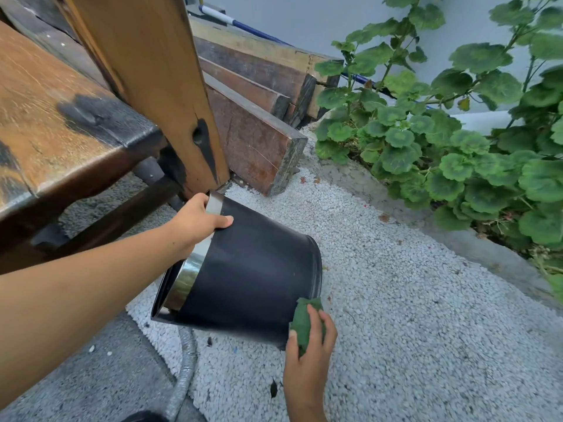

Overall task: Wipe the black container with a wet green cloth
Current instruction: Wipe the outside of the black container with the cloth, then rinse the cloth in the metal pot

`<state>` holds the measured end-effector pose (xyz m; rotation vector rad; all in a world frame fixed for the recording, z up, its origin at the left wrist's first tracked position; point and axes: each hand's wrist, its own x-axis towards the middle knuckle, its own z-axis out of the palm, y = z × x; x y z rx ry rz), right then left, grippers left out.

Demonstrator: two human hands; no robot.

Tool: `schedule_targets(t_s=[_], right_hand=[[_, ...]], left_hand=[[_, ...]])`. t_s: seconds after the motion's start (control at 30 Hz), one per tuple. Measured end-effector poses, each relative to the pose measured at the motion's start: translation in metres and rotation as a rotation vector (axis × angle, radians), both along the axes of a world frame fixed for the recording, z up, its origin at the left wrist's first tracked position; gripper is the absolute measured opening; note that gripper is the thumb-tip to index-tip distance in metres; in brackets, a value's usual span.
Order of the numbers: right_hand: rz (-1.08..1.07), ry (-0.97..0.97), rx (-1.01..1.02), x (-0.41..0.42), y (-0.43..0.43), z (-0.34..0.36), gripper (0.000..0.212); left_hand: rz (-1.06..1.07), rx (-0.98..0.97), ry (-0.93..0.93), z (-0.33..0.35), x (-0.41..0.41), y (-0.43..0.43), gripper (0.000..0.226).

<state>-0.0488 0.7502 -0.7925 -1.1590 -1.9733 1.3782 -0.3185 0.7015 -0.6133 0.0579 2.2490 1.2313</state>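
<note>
A black container [253,278] with a shiny metal band at its rim is tipped on its side above the gravel, mouth toward the lower left. My left hand [195,223] grips the upper rim, thumb lying over the black wall. My right hand [307,354] holds a folded green cloth [304,321] and presses it against the container's bottom edge at the lower right.
White gravel ground [396,315] lies under the container. A worn wooden bench [61,141] and an upright wooden plank [158,86] stand at the left, with stacked timber beams [259,138] behind. A grey hose [185,370] runs below. Leafy green plants [441,141] fill the right.
</note>
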Motion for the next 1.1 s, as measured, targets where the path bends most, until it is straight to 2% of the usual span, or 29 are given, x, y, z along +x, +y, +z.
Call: schedule_targets(t_s=[0.13,0.27,0.4,0.53,0.63,0.73,0.9,1.03,1.1], right_hand=[[-0.105,0.030,-0.050,0.002,0.020,0.019,0.053],[-0.188,0.110,-0.077,-0.022,0.063,0.059,0.043],[0.058,0.322,-0.022,-0.066,0.100,0.133,0.041],[0.357,0.404,0.233,-0.104,0.130,0.194,0.042],[0.582,0.288,0.450,-0.121,0.141,0.212,0.045],[0.810,0.045,0.645,-0.128,0.143,0.205,0.047],[0.970,-0.345,0.868,-0.131,0.155,0.188,0.050],[1.067,-0.365,0.805,-0.122,0.176,0.181,0.043],[1.119,-0.352,0.865,-0.117,0.183,0.178,0.042]], left_hand=[[0.022,0.028,0.017,0.000,0.002,-0.001,0.023],[-0.131,-0.061,0.214,0.014,0.011,0.010,0.024],[-0.379,-0.155,0.486,0.038,0.028,0.027,0.025],[-0.651,-0.225,0.635,0.042,0.050,0.033,0.023],[-0.809,-0.355,0.675,0.027,0.062,0.031,0.030],[-0.925,-0.443,0.674,0.009,0.074,0.034,0.046],[-1.035,-0.494,0.686,-0.013,0.090,0.034,0.028],[-1.094,-0.596,0.753,-0.012,0.087,0.019,0.029],[-1.123,-0.674,0.791,-0.010,0.083,0.003,0.032]])
